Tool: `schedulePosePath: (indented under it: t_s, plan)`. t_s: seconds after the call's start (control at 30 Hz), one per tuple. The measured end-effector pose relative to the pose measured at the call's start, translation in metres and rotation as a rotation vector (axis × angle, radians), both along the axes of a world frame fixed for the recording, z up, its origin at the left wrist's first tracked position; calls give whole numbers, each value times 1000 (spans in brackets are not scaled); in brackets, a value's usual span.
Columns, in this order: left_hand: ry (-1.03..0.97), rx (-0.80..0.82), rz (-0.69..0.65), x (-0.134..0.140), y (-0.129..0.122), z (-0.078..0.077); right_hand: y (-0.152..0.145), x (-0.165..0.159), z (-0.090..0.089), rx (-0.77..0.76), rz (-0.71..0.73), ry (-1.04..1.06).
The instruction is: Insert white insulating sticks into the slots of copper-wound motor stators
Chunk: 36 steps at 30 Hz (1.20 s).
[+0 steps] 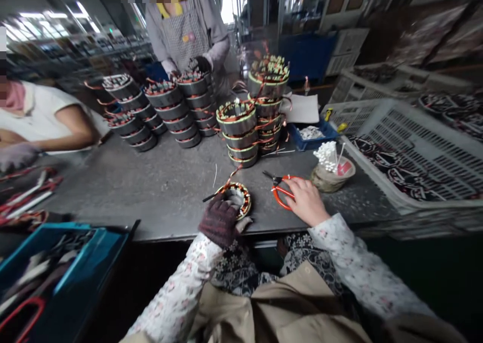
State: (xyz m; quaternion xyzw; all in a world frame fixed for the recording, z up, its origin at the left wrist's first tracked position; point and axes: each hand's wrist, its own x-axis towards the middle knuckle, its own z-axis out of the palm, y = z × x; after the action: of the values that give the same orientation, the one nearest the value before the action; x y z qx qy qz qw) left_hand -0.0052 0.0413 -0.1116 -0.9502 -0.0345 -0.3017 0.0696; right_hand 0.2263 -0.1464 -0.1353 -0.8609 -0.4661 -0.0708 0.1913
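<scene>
This is a factory workshop. The bench (181, 182) carries several stacks (237, 132) of near-identical rings wound with wire, along with red-handled cutters (277, 180). Beyond the bench stands a person in a checked apron (186, 38); at its left end is another person (49, 114). A slatted plastic crate (433, 142) of wired parts sits at the bench's right, and a large hall stretches behind it.

I have my gloved left hand (219, 222) on a wire-wound ring (247, 200) on the worktop (162, 182). My bare right hand (306, 199) touches orange-handled scissors (278, 180) near a tub (332, 180).
</scene>
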Motion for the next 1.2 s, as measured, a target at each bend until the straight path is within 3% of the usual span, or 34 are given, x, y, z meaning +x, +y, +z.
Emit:
schedulePosePath:
  t_s: [0.13, 0.3, 0.57, 0.77, 0.97, 1.2]
  plan:
    - [-3, 83, 208, -10, 10, -3, -3, -4, -25, 128, -56, 47]
    - [50, 75, 442, -14, 15, -12, -5, -5, -26, 143, -21, 111]
    - [53, 106, 482, -17, 16, -19, -9, -5, -19, 140, 22, 159]
    - [178, 75, 529, -18, 47, -19, -9, -6, -24, 232, 16, 126]
    - [338, -32, 647, -18, 81, -7, -8, -7, -26, 294, 21, 141]
    - [515, -216, 996, 6, 75, 28, -8, -8, -20, 265, -11, 193]
